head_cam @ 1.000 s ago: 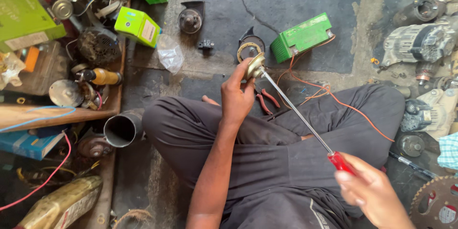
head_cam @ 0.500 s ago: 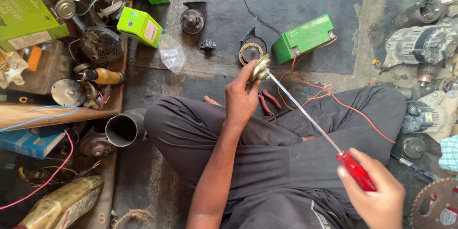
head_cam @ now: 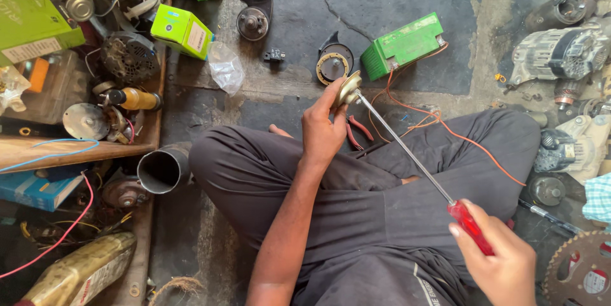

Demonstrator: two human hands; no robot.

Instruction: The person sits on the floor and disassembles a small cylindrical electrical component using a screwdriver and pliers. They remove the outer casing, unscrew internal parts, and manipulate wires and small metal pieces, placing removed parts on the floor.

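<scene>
My left hand (head_cam: 323, 124) grips a small round brass-coloured metal disc part (head_cam: 349, 88), held up over my crossed legs. My right hand (head_cam: 499, 261), at the lower right, is closed around the red handle of a long screwdriver (head_cam: 414, 159). The screwdriver's thin steel shaft runs up and left, and its tip meets the disc. Red-handled pliers (head_cam: 358, 131) lie on the floor just behind my left hand, partly hidden by it.
A green battery (head_cam: 402, 45) with orange wires sits on the floor ahead, beside a round horn part (head_cam: 333, 64). A cluttered wooden tray (head_cam: 76, 148) with boxes and motor parts fills the left. Alternators (head_cam: 560, 54) and a sprocket (head_cam: 582, 271) lie at the right. A metal pipe (head_cam: 162, 169) rests by my knee.
My right hand has risen further into view, still on the red handle. My left hand and the disc have hardly shifted.
</scene>
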